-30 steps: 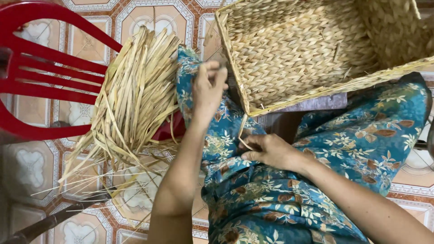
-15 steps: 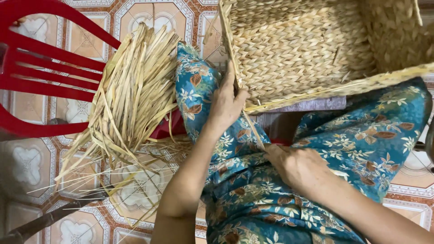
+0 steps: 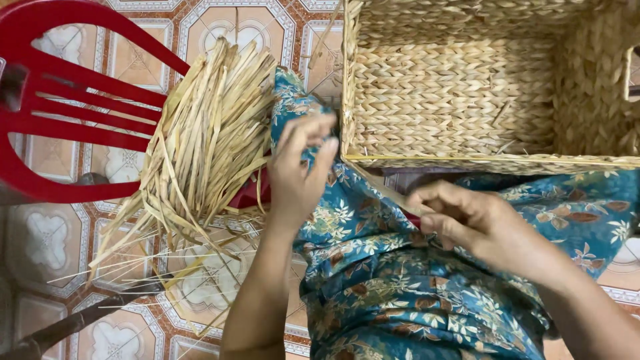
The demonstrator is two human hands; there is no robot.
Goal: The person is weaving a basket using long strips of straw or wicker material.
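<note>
The woven basket (image 3: 467, 93) rests on the person's lap so its near rim is within reach: the left hand (image 3: 300, 177) braces the rim's corner, fingers pressed together, while the right hand (image 3: 467, 223) pinches a straw strand (image 3: 380, 187) taut from that corner

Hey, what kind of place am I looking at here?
Probably a home floor used for handcraft weaving: patterned floor tiles, a red plastic chair holding a bundle of dried straw strips, and a half-made woven basket.
</note>
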